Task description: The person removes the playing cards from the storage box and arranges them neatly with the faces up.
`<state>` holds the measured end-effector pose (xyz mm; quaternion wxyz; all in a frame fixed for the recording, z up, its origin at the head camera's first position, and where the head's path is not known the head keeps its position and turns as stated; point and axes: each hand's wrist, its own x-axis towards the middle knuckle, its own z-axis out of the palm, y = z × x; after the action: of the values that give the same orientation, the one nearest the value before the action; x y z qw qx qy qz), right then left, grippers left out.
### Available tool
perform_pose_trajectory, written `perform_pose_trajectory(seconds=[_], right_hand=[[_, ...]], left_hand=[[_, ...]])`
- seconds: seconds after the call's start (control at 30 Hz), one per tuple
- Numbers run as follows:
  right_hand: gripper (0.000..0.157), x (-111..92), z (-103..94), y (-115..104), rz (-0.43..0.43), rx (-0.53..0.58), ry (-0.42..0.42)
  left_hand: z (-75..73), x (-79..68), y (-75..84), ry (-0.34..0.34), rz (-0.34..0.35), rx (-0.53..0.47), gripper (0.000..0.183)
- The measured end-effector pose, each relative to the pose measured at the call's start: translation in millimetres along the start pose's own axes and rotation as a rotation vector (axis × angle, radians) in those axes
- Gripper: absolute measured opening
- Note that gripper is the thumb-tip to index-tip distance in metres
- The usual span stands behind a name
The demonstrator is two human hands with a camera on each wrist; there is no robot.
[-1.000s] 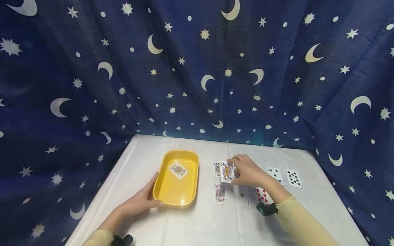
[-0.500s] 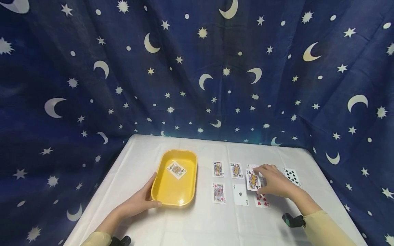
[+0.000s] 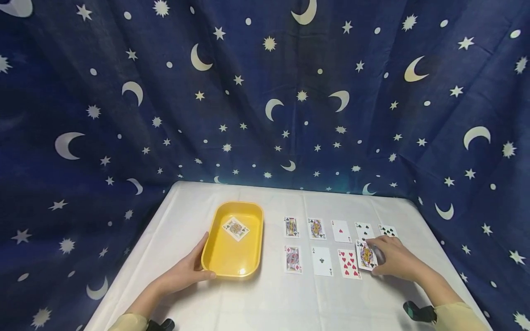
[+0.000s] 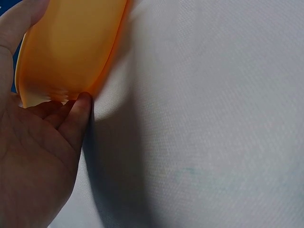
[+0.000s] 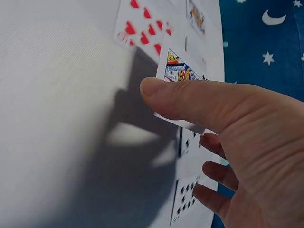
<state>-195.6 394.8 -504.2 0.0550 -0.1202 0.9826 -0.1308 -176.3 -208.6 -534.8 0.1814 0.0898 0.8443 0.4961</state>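
In the head view my left hand (image 3: pixel 188 269) grips the near left corner of a yellow tray (image 3: pixel 232 266), thumb and fingers spread around its wall. One face card (image 3: pixel 236 229) lies face up inside it. On the right, my right hand (image 3: pixel 397 259) pinches another playing card (image 3: pixel 365 255), a face card, by its edge. That card is tilted face up at the right end of the near row, just beside a hearts card (image 3: pixel 349 264). From the right wrist view, my thumb (image 5: pixel 185 97) lies over the card's face, and a shadow falls beneath.
Beyond the held card is a row with two face cards (image 3: pixel 291 227), a single-heart card (image 3: pixel 341 231) and two black-pip cards (image 3: pixel 364 230). The near row has a diamond face card (image 3: pixel 292 260) and an ace of clubs (image 3: pixel 322 261). A starry curtain (image 3: pixel 248 115) borders the white table (image 3: pixel 265 303).
My right hand has carried the face card rightward and nearer, from over the far row to the near row's right end. My left hand keeps its grip on the tray.
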Motion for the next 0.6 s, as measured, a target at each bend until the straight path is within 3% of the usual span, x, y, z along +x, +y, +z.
perform_pose_trajectory(seconds=[0.2, 0.6], right_hand=[[0.092, -9, 4.3, 9, 0.063, 0.006, -0.059], [0.092, -19, 3.6, 18, 0.055, 0.037, -0.104]], left_hand=[[0.3, 0.3, -1.1, 0.003, 0.002, 0.014, 0.108], [0.6, -1.5, 1.1, -0.003, 0.023, 0.001, 0.109]])
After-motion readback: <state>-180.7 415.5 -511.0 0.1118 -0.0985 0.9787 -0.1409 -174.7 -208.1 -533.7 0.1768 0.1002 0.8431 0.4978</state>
